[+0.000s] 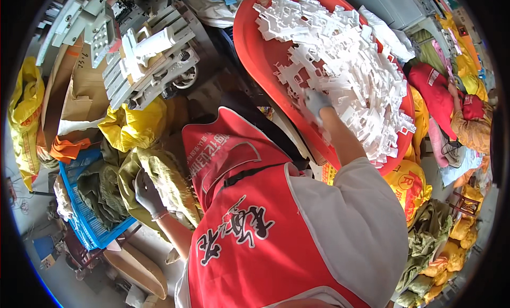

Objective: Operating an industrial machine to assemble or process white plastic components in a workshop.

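My right hand (317, 102), in a grey glove, reaches over the near side of a large red tub (254, 63). Its fingertips meet loose white plastic parts (300, 74) beside the main heap. The hand is slightly blurred, so I cannot tell whether its fingers close on a part. Flat white plastic pieces with cut-outs (350, 79) are heaped across the tub. My left hand (147, 193), also gloved in grey, hangs low on the left with its fingers stretched out. It is next to an olive woven sack (169, 172), and nothing shows in it.
A metal machine (151, 53) with a white part on its slatted bed stands at the upper left. Below it are a yellow sack (133, 124) and a blue crate (79, 212) holding olive sacks. At the far right, a person in red (433, 95) is beside colourful bags.
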A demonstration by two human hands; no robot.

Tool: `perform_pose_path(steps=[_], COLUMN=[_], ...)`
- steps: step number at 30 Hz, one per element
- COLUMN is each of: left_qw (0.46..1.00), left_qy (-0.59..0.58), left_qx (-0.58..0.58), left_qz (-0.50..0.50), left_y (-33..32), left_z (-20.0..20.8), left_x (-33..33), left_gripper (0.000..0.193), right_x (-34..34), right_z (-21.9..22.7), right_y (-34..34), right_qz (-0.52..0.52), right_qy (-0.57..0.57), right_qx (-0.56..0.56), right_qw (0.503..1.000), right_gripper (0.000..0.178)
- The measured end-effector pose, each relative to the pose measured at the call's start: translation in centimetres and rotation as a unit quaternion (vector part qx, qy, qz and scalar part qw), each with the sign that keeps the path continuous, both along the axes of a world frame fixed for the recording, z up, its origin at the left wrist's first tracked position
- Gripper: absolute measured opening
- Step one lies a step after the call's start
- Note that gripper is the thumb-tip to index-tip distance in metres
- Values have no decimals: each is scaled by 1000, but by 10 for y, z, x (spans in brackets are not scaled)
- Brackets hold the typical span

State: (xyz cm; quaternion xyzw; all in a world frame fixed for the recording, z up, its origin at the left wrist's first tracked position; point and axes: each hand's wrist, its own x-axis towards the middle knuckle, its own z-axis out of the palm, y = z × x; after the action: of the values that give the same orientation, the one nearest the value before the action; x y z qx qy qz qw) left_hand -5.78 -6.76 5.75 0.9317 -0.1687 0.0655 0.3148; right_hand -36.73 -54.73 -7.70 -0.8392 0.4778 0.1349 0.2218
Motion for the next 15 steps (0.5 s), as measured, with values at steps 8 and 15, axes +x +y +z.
perform_pose_path(steps=[8, 15], left_qw=[999, 978], left_qy=[-2, -120], left_qx=[35, 143], left_qz=[-32, -90], left_y=[-14, -18], left_z=[0, 18], left_x=[-2, -14], left_gripper=[23, 19], right_x=[15, 10], right_z=[-31, -119], right_y=[-78, -47], right_qz=[-123, 39], right_qy=[-238, -16], right_qx=[4, -168], right_qw=[963, 985], right_gripper=[43, 67])
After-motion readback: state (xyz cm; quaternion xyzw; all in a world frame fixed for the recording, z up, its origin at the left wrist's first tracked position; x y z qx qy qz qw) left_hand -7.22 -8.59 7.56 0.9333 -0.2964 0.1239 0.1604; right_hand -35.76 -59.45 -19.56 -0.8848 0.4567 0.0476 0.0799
